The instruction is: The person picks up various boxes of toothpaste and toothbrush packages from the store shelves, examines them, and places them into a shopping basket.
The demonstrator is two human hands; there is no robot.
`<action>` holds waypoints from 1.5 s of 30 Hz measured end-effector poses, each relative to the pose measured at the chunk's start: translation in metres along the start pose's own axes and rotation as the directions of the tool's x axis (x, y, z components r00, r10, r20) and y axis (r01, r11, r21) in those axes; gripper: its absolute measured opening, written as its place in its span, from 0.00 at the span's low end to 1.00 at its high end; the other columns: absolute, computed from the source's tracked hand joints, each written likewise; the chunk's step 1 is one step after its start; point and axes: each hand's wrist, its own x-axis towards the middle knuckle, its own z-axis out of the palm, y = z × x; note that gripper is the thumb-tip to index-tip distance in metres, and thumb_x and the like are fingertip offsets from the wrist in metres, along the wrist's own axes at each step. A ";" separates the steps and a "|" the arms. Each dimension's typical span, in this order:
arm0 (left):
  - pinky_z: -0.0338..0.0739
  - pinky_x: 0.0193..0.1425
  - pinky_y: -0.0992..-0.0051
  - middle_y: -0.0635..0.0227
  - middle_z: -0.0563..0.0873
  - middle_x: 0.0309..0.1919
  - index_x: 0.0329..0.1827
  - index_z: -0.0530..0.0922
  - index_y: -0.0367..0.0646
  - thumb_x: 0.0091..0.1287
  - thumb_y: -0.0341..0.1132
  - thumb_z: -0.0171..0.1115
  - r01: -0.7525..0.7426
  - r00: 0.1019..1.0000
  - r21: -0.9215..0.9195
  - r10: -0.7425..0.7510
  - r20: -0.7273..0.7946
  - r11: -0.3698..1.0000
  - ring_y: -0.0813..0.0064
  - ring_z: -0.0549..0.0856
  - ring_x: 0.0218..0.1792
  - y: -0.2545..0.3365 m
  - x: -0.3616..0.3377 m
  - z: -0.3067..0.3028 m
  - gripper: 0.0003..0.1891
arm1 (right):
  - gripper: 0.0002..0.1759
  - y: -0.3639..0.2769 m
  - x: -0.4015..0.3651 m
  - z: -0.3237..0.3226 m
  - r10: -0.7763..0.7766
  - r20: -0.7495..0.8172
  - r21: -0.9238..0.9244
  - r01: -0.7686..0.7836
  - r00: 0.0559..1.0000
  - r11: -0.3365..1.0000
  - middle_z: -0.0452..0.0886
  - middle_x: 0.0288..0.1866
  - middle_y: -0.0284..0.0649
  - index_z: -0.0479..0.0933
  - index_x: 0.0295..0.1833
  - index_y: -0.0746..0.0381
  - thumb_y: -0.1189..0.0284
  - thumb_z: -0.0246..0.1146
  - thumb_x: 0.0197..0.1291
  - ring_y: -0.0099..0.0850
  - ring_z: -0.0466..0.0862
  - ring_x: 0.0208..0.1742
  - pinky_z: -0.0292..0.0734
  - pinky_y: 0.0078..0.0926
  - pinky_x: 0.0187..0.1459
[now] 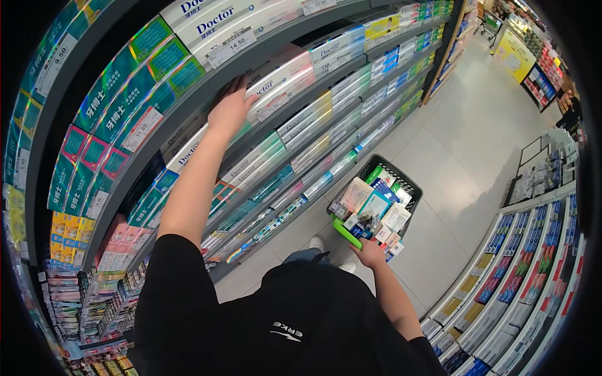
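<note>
My left hand (pixel 231 109) reaches into a shelf, beside a row of white and pink "Doctor" toothpaste boxes (pixel 282 84). Its fingertips go into the dark gap behind the shelf edge, so whether they hold a box cannot be seen. Low on the right, my right hand (pixel 369 252) is closed around the green handle (pixel 347 233) of a dark shopping basket (pixel 411 182). Many small boxes and packages fill the basket, among them a white box (pixel 396 217) and a cream-coloured box (pixel 355 194).
Green toothpaste boxes (pixel 103 113) with price tags line the shelves at the left. Another curved shelf (pixel 501 276) of packaged goods stands at the lower right. Tiled floor (pixel 451 144) runs between them. At the far right edge, part of a person (pixel 568 103) shows near displays.
</note>
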 end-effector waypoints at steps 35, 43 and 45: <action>0.76 0.57 0.54 0.57 0.84 0.59 0.71 0.76 0.49 0.67 0.40 0.72 0.223 0.940 0.116 -0.182 -0.290 0.968 0.50 0.82 0.58 -0.045 -0.137 -0.029 0.29 | 0.36 -0.005 -0.004 -0.006 0.066 0.054 0.017 -0.067 0.996 0.998 0.88 0.49 0.52 0.83 0.53 0.60 0.36 0.56 0.69 0.53 0.87 0.52 0.81 0.50 0.56; 0.74 0.61 0.54 0.50 0.84 0.55 0.68 0.76 0.39 0.59 0.29 0.76 0.057 0.985 -0.272 -0.099 -0.143 0.960 0.46 0.82 0.57 0.000 -0.158 -0.066 0.32 | 0.35 -0.012 -0.008 -0.002 0.069 0.035 -0.004 -0.069 0.997 0.998 0.88 0.49 0.51 0.81 0.59 0.58 0.38 0.58 0.68 0.51 0.87 0.53 0.81 0.51 0.56; 0.75 0.62 0.57 0.50 0.85 0.53 0.65 0.77 0.38 0.55 0.27 0.78 0.015 0.996 -0.494 -0.055 -0.065 0.869 0.46 0.82 0.56 0.009 -0.160 -0.059 0.32 | 0.35 -0.009 -0.009 0.006 0.053 0.017 0.000 -0.053 0.998 0.999 0.88 0.51 0.51 0.79 0.64 0.57 0.38 0.59 0.67 0.52 0.87 0.53 0.81 0.52 0.56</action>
